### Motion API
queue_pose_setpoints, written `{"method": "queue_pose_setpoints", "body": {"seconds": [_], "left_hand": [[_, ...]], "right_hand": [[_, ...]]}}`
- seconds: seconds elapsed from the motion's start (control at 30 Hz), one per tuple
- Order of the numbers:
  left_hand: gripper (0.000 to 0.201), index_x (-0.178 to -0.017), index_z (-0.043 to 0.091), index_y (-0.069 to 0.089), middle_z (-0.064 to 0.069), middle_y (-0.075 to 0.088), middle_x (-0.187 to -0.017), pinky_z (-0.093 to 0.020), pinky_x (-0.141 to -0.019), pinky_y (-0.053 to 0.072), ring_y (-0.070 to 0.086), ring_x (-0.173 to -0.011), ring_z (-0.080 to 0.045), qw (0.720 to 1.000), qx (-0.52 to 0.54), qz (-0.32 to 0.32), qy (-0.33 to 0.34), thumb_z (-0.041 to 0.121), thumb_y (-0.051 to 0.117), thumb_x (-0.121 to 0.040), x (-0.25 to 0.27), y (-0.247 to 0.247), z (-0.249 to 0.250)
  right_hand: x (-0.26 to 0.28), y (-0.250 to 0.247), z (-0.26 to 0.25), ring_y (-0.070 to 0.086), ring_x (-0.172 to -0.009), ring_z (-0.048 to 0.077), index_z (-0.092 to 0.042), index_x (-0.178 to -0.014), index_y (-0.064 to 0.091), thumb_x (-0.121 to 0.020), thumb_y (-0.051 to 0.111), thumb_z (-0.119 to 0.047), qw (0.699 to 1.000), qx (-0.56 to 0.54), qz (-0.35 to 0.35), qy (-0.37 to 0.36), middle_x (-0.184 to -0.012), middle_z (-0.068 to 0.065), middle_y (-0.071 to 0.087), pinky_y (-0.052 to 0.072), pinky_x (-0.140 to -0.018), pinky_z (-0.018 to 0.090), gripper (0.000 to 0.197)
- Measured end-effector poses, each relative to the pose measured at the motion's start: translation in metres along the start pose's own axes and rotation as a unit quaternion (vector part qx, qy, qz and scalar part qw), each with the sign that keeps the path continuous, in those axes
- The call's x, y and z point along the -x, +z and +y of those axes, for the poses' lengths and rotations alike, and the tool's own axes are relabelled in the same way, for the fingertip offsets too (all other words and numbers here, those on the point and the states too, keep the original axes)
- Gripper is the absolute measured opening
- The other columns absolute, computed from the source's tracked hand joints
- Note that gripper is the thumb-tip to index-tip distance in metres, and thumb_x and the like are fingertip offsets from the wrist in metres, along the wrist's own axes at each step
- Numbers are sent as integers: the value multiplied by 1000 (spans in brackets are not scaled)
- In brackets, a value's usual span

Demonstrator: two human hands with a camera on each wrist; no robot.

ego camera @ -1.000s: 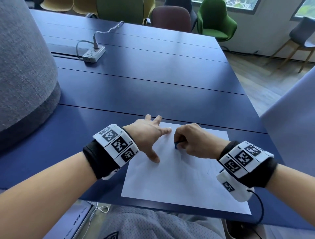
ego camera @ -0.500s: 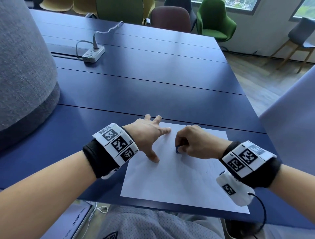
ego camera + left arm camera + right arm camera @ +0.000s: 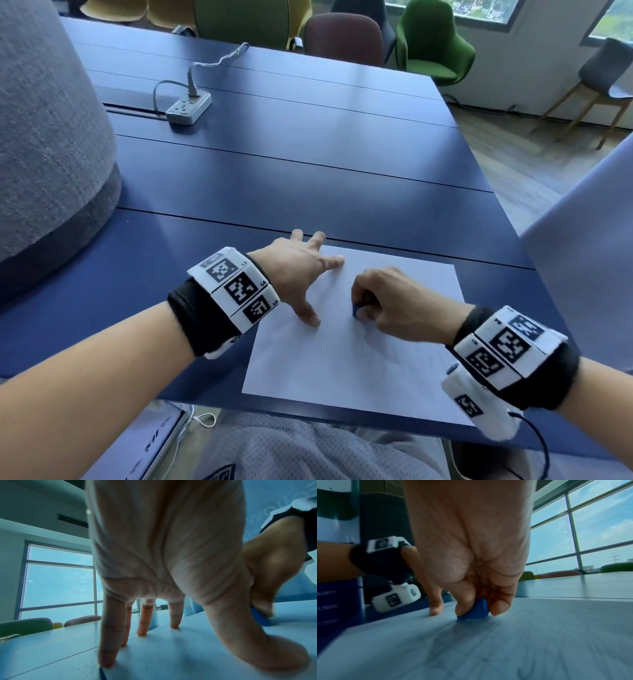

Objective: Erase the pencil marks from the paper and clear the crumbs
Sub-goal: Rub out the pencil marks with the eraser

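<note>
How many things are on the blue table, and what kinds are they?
Paper: 1
Blue eraser: 1, pinched by the right hand
Power strip: 1
Total: 3

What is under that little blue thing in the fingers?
The blue eraser, pinched by the right hand, presses on the white paper. Faint pencil lines show nearby; any directly beneath it are covered.

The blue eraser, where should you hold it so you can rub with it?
Pinch the blue eraser by its upper sides, coming from above, as the right hand does now: thumb on one side, fingers on the other. It is a small stubby block, so this probably leaves its bottom edge free to press on the paper.
</note>
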State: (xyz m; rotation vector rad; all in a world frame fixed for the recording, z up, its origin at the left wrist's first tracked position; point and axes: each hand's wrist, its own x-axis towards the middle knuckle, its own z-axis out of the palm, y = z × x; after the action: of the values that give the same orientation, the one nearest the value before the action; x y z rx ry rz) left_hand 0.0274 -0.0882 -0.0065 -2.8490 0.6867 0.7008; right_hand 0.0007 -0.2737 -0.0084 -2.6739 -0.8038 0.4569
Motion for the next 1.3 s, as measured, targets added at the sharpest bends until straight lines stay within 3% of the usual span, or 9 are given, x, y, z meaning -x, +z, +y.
{"method": "queue_pose_setpoints", "body": {"seconds": [0.1,0.23,0.4,0.53,0.67,0.77,1.0,1.13,1.3], "left_hand": [[111,-152,38,12,-6,24,-142,-33,-77,36,30,-122,-31,1000,-2,-1,-2,62,78,-66,-1,1,0],[111,-153,38,11,-6,23,-143,-34,-78,36,30,-123,-31,1000,-5,-2,-3,63,77,-67,0,0,0],[111,-152,38,13,-6,24,-142,-34,-77,36,30,-123,-31,1000,-3,-2,-3,62,78,-66,0,0,0],[111,-153,38,12,-6,25,-142,-34,-77,36,31,-122,-31,1000,-7,-1,-3,62,77,-67,1,0,0],[110,-152,38,14,-7,25,-142,-34,-76,37,31,-122,-32,1000,-3,-1,-2,62,78,-66,1,-1,0],[109,-152,38,15,-6,26,-140,-34,-76,38,31,-121,-31,1000,-5,-1,-1,62,78,-66,1,0,0],[110,-152,38,13,-7,24,-142,-34,-77,38,31,-122,-32,1000,-6,-1,-1,62,77,-67,1,0,0],[110,-153,38,13,-6,25,-141,-33,-78,38,31,-122,-31,1000,-8,-1,-1,63,77,-67,2,1,1],[110,-152,38,13,-7,24,-142,-37,-82,41,31,-123,-32,1000,-7,-3,-2,62,77,-67,1,-1,1]], "right_hand": [[3,1,-4,51,-76,10,-10,-85,66,-81,58,-6,999,-1,-35,-15,-80,-6,61,45,-66,20,10],[-2,3,-2,51,-79,14,-9,-83,64,-81,58,-6,999,-13,43,10,-84,-1,59,45,-71,26,7],[8,8,-8,47,-71,7,-11,-83,64,-81,58,-6,999,-4,-29,-25,-79,-7,56,40,-64,16,8],[4,7,-6,51,-81,16,-7,-84,63,-81,56,-6,999,-7,49,7,-87,0,58,40,-69,22,8],[19,13,-13,53,-78,14,-13,-82,63,-78,56,-6,999,-14,-30,-31,-85,-2,61,47,-71,27,10],[13,10,-10,50,-76,11,-10,-81,65,-78,57,-5,1000,-13,12,-4,-78,-6,60,47,-72,29,10],[27,13,-18,48,-63,4,-13,-79,65,-77,61,-5,997,-37,-48,-37,-73,-10,58,40,-59,12,9],[18,9,-10,52,-69,7,-9,-80,67,-78,62,-4,998,-45,37,14,-73,-9,60,45,-64,21,7],[27,11,-23,51,-64,6,-11,-80,67,-77,62,-4,997,-39,-61,-31,-78,-4,65,48,-65,21,9]]}}
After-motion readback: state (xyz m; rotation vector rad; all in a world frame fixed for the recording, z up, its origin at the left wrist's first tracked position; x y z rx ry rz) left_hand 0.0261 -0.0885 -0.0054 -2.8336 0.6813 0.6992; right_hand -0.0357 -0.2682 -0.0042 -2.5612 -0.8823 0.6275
